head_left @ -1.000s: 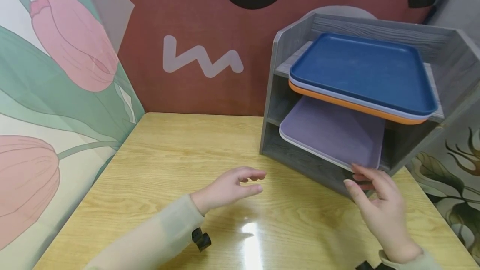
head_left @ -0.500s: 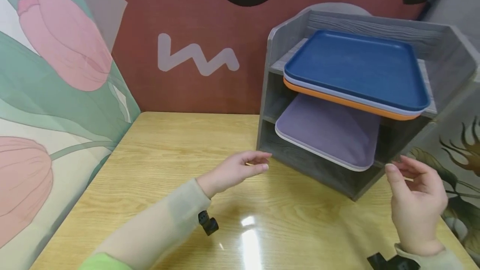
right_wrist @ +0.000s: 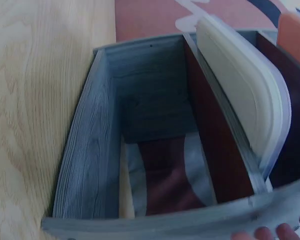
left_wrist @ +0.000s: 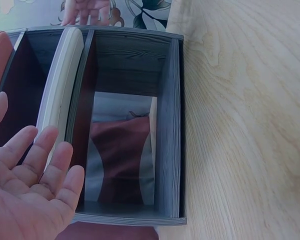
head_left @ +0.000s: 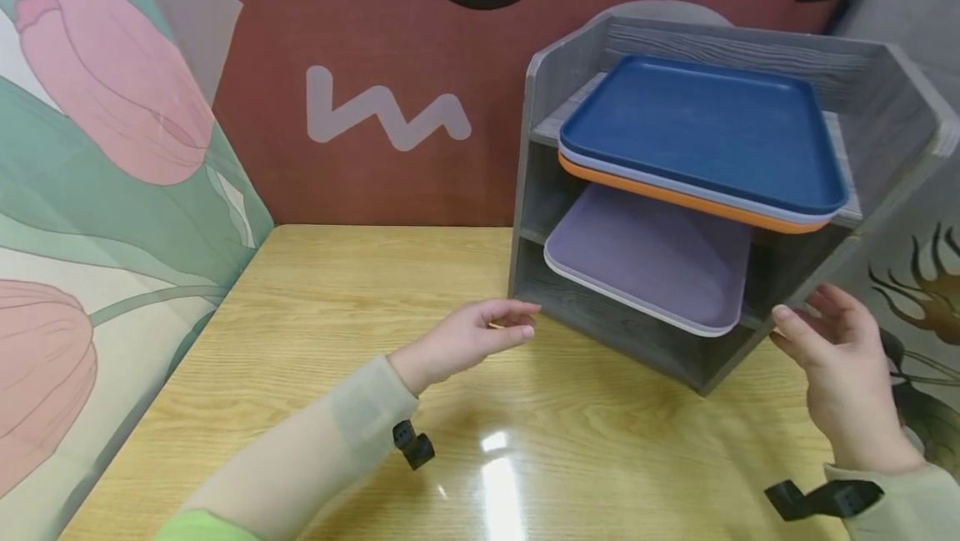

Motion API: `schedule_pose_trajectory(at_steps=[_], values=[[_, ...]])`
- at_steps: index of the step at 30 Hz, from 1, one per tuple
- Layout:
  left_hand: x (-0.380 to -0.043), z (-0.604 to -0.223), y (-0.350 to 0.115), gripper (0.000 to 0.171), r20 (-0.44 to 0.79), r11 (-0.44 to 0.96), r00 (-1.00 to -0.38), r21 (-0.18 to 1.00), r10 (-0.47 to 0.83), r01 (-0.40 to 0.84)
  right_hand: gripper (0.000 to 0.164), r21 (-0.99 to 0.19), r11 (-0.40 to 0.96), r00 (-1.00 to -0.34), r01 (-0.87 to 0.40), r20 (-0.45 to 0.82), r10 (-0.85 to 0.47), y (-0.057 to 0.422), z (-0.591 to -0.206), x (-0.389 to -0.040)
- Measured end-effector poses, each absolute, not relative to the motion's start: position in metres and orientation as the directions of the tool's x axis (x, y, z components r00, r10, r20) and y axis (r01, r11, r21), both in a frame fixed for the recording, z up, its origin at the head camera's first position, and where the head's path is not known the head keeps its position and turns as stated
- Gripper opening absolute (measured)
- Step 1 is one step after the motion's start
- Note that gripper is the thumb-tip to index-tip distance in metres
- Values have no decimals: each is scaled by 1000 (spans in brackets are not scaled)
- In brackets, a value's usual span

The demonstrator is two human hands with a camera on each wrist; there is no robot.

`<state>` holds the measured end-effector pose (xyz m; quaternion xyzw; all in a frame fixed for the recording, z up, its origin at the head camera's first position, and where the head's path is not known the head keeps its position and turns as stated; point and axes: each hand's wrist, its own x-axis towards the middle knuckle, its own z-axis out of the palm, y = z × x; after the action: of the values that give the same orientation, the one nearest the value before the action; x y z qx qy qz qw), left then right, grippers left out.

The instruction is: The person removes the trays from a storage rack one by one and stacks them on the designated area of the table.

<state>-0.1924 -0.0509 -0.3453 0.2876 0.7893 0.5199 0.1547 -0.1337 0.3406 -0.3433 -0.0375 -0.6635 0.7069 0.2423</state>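
My left hand (head_left: 468,337) hovers above the table in front of the shelf's left part, fingers extended and loosely bent, holding nothing. A grey wooden shelf (head_left: 892,137) stands on the table. At the shelf's right side panel is my right hand (head_left: 847,366), its fingers loosely curved beside the panel's front edge. On the upper board lie a blue tray (head_left: 705,137), a pale lavender tray (head_left: 690,189) and an orange tray (head_left: 690,202), stacked. Below them, a purple tray (head_left: 660,249) lies on a white tray (head_left: 630,300); both jut out at the front.
The wooden table (head_left: 360,274) extends left and in front of the shelf. A reddish-brown patterned backdrop (head_left: 375,182) rises behind it, and a tulip-patterned panel (head_left: 112,216) borders the left. The shelf's lowest compartment (left_wrist: 125,65) shows the backdrop through its open back.
My right hand has moved right, from the lower trays' front corner to the shelf's right side. My left hand has moved slightly forward. The head view has shifted a little; the trays stay put.
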Motion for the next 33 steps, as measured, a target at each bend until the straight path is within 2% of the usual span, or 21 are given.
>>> schedule_pose_trajectory(at_steps=[4, 8, 15, 19, 22, 27, 33], values=[[-192, -346, -51, 40, 50, 295, -788, 911, 614, 287, 67, -963, 2, -950, -268, 264, 166, 358, -346, -140], [-192, -345, -52, 40, 26, 302, -789, 916, 614, 265, 66, -977, 35, -973, -211, 213, 84, 370, -347, -143], [-195, -337, -51, 42, 0, 324, -781, 910, 624, 259, 55, -985, 59, -986, -163, 164, 11, 381, -344, -143], [-200, -324, -49, 43, 1, 301, -774, 921, 633, 247, 47, -983, 4, -983, -183, 183, -4, 385, -342, -145], [-203, -310, -47, 43, 8, 278, -773, 931, 634, 237, 47, -978, -43, -978, -206, 207, -37, 387, -341, -147], [-209, -293, -45, 46, 19, 255, -771, 938, 636, 233, 48, -974, -42, -971, -223, 226, -83, 385, -340, -150], [-220, -276, -43, 47, 41, 219, -788, 950, 614, 220, 49, -969, -36, -967, -244, 245, -63, 385, -342, -148]])
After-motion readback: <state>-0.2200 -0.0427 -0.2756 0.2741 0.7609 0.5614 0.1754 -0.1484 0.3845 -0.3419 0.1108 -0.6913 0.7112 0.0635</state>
